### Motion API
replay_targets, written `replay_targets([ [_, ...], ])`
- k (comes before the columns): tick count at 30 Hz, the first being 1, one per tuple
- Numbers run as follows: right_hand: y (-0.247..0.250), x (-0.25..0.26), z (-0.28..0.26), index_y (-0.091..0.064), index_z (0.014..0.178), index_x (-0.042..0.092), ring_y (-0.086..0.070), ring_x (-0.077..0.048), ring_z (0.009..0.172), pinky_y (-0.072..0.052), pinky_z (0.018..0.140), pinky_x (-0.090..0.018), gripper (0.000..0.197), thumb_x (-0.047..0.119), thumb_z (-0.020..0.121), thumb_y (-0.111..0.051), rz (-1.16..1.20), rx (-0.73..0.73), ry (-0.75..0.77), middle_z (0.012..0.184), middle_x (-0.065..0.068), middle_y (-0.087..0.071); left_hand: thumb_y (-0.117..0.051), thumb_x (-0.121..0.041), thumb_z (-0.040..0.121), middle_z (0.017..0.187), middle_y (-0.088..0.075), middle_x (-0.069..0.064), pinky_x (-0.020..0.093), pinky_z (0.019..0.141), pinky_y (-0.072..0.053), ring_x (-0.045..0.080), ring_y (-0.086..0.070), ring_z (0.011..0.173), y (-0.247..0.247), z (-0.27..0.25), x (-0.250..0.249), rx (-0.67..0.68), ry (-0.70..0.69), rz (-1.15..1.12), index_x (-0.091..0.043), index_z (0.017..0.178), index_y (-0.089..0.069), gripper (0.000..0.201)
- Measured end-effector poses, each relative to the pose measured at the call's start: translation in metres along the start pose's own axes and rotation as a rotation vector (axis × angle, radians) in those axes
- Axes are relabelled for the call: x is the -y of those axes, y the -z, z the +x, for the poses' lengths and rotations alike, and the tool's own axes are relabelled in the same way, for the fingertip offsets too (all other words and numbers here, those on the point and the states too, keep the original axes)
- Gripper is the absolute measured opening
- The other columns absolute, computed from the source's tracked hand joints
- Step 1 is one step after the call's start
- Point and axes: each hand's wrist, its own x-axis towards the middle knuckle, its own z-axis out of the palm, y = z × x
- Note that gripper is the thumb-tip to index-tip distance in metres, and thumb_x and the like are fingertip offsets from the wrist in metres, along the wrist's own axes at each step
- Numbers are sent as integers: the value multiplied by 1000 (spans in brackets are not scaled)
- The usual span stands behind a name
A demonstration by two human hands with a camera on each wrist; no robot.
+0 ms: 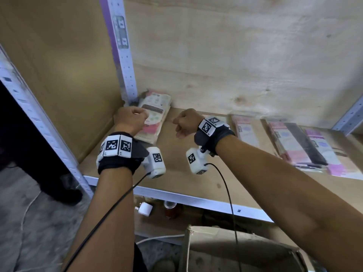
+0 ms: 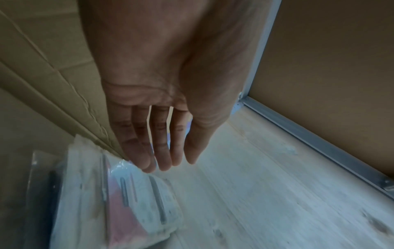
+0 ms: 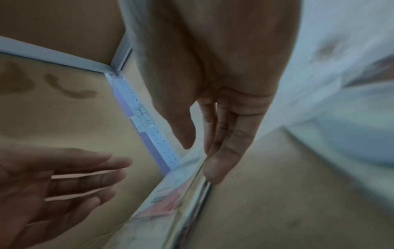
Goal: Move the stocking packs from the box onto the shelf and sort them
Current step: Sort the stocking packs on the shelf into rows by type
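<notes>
A stack of stocking packs (image 1: pixel 157 108) in clear wrap with pink and white print lies in the shelf's back left corner. My left hand (image 1: pixel 130 119) hovers over its near left part, fingers straight and empty (image 2: pixel 168 161), with the stack (image 2: pixel 115 202) just below them. My right hand (image 1: pixel 185 122) is beside the stack's right edge, fingers straight (image 3: pixel 200 161), holding nothing; whether it touches the stack (image 3: pixel 170 202) I cannot tell. Further packs (image 1: pixel 247 132) (image 1: pixel 294 142) lie in a row to the right on the shelf board (image 1: pixel 176 163).
A perforated metal post (image 1: pixel 123 55) stands at the back left corner beside a cardboard side wall (image 1: pixel 68 75). A cardboard box (image 1: pixel 235 248) sits below the shelf edge. A white plug (image 1: pixel 145 209) and a jar (image 1: pixel 170 210) rest on the lower level.
</notes>
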Motion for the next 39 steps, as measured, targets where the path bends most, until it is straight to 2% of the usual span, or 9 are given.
replay_targets([
  [3, -31, 14, 19, -53, 74, 6, -66, -30, 59, -62, 70, -48, 37, 35, 91, -68, 65, -9, -32, 86, -25, -69, -68, -17, 91, 117, -72, 17, 47, 102, -53, 37, -67, 113, 11, 1, 2, -16, 8, -26, -9, 108, -73, 20],
  [8, -66, 10, 27, -64, 94, 22, -56, -4, 53, -45, 43, -14, 22, 33, 82, -79, -53, -17, 106, 69, 13, -60, -66, -20, 91, 117, -72, 12, 44, 102, -53, 32, -68, 111, 15, 0, 2, 2, 2, -15, -16, 102, -72, 13],
  [13, -65, -5, 26, -66, 63, 20, -65, -9, 46, -53, 47, -25, 25, 7, 79, -80, 171, 44, -39, 56, 4, -68, -66, -20, 91, 113, -72, 11, 41, 102, -53, 29, -69, 109, 13, -2, -2, 7, -8, -10, -19, 94, -69, 5],
  [16, -50, -5, 18, -72, 98, 8, -72, -29, 88, -61, 79, -45, 27, 20, 77, -83, -2, 9, -65, 96, -12, -74, -65, -19, 91, 99, -73, 7, 39, 94, -58, 24, -70, 89, 13, -1, -2, -6, -11, -16, -15, 95, -71, 9],
  [21, -20, -18, -6, -48, 73, 9, -41, -19, 47, -35, 44, -27, 28, 7, 87, -73, 118, -38, -53, 64, -12, -48, -66, -12, 90, 85, -68, 3, 41, 88, -60, 23, -65, 77, 11, -1, 1, 7, -7, -9, -15, 94, -72, 8],
  [25, 13, -27, -50, -57, 90, 8, -41, -16, 54, -32, 43, -23, 9, 1, 91, -63, 354, -20, 0, 87, -16, -50, -61, 0, 89, 119, -63, 4, 40, 102, -51, 29, -63, 106, 0, -10, -2, 177, -82, 160, -19, 131, -62, 46],
  [28, 42, -27, -84, -61, 105, 6, -53, -11, 51, -36, 48, -22, 14, -1, 94, -57, 514, -33, 37, 94, -13, -64, -59, 5, 87, 140, -53, -2, 24, 96, -40, 22, -53, 123, -12, -23, -11, 268, -220, 330, -32, 142, -53, 67],
  [31, 71, -22, -112, -58, 120, 7, -59, -12, 54, -36, 51, -24, 25, 1, 96, -57, 631, -55, 50, 93, -8, -64, -71, -8, 86, 148, -47, 0, 32, 109, -40, 24, -46, 133, -30, -38, -20, 310, -335, 390, -32, 144, -51, 67],
  [39, 126, -10, -160, -58, 101, 11, -46, -16, 58, -29, 53, -23, 27, 38, 97, -59, 765, 5, 89, 74, -5, -63, -71, -30, 91, 91, -72, 8, 29, 73, -55, 24, -67, 85, -73, -73, -48, 128, -677, 140, -8, 102, -75, 25],
])
